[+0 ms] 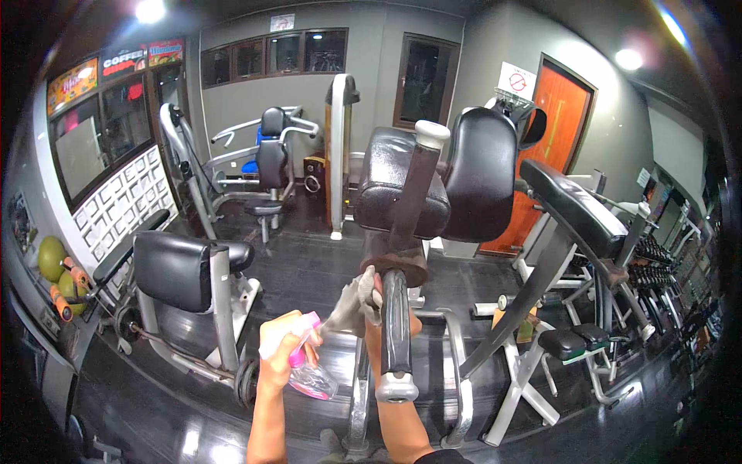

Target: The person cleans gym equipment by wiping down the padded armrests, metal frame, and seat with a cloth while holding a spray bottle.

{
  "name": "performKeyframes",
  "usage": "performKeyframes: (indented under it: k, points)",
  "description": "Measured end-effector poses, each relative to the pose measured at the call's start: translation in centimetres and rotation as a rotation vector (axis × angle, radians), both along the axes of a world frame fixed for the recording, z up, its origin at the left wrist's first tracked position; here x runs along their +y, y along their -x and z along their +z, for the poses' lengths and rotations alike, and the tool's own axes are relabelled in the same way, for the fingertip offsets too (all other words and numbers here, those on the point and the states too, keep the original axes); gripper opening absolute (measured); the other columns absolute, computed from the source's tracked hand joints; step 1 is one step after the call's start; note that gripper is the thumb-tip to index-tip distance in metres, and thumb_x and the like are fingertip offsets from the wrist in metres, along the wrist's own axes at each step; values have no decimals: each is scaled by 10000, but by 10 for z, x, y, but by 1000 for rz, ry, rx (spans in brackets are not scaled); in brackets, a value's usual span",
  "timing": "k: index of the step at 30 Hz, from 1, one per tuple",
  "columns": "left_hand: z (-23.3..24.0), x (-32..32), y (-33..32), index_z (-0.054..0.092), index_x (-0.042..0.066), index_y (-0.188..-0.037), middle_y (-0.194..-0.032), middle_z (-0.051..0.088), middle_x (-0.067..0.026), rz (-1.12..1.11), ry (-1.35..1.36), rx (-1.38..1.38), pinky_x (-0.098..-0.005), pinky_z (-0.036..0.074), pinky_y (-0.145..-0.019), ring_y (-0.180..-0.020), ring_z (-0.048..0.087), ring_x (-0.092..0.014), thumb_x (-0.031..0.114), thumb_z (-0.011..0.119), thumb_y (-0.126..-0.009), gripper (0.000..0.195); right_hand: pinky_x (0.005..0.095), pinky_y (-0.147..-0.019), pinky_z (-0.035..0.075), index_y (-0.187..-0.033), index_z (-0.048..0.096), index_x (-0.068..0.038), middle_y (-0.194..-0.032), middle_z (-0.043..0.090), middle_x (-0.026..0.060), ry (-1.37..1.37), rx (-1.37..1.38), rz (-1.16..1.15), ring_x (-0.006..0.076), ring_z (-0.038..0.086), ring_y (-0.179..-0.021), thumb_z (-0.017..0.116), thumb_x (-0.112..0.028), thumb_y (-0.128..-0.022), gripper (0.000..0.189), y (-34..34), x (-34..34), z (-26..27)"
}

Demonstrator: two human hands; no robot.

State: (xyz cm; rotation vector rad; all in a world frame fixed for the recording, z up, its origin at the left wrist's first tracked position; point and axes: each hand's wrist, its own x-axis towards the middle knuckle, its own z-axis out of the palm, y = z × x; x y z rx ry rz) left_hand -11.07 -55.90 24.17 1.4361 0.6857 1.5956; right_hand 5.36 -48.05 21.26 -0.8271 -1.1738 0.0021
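Observation:
My left hand [279,343] grips the neck of a clear spray bottle [312,380] with a pink trigger head. The bottle tilts down and to the right over the floor. My right hand [377,283] holds a crumpled grey cloth [346,304] against the left side of a black handle bar [396,325] on a gym machine. That bar ends in a silver cap [397,387] close to me. Part of the right hand is hidden behind the cloth and the bar. Beyond the bar stand a dark upright arm [413,197] and a black pad [400,174].
A bench with a black backrest [173,269] and a loaded barbell [185,351] stands at the left. Another padded machine [579,203] rises at the right. Silver frame legs [458,371] flank the bar below. An orange door [556,127] is behind.

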Motion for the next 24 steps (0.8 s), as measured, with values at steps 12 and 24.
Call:
performKeyframes:
  k: [12, 24]
  points:
    - [9, -20, -9, 600, -95, -848, -717, 627, -179, 43, 74, 99, -293, 511, -445, -463, 622, -225, 466, 586, -890, 563, 315, -728, 510, -1003, 733, -11, -929, 681, 117, -117, 92, -47, 190, 655, -791, 735, -53, -752, 255, -80, 0, 7]
    - [-3, -18, -37, 612, -93, -875, -758, 623, -167, 102, -83, -71, -300, 544, -520, -497, 633, -208, 420, 539, -929, 521, 356, -718, 529, -1096, 716, -96, -931, 635, 98, 93, -683, 712, 319, 663, -813, 688, -45, -560, 539, -113, -33, 105]
